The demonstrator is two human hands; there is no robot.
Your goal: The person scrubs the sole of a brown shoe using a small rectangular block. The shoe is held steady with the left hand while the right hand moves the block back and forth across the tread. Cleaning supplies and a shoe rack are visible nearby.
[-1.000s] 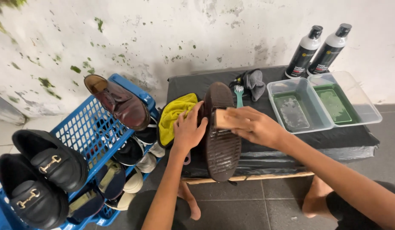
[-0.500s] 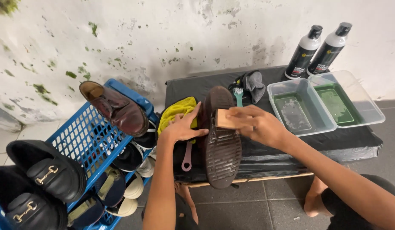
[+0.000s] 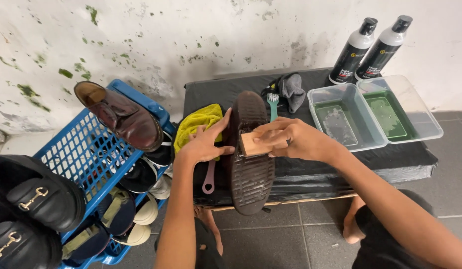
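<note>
A dark brown shoe [image 3: 251,174] lies sole-up on the black-covered table [image 3: 310,172], its ridged sole facing me. My left hand [image 3: 206,142] grips the shoe's left side and steadies it. My right hand [image 3: 291,139] presses a small wooden-backed brush [image 3: 255,144] against the middle of the sole. A yellow-green cloth [image 3: 198,122] sits under and behind my left hand. A pink handle [image 3: 209,178] pokes out below that hand.
Two clear trays [image 3: 345,117] with liquid stand at the right, two black-and-white bottles [image 3: 370,47] behind them. A teal brush [image 3: 273,104] and grey cloth [image 3: 293,89] lie at the back. A blue crate [image 3: 86,159] of shoes, with a brown loafer [image 3: 121,117] on top, stands left.
The view has shifted slightly. My right hand keeps the brush on the sole with small moves, and my left hand has slid lower along the shoe's side.
</note>
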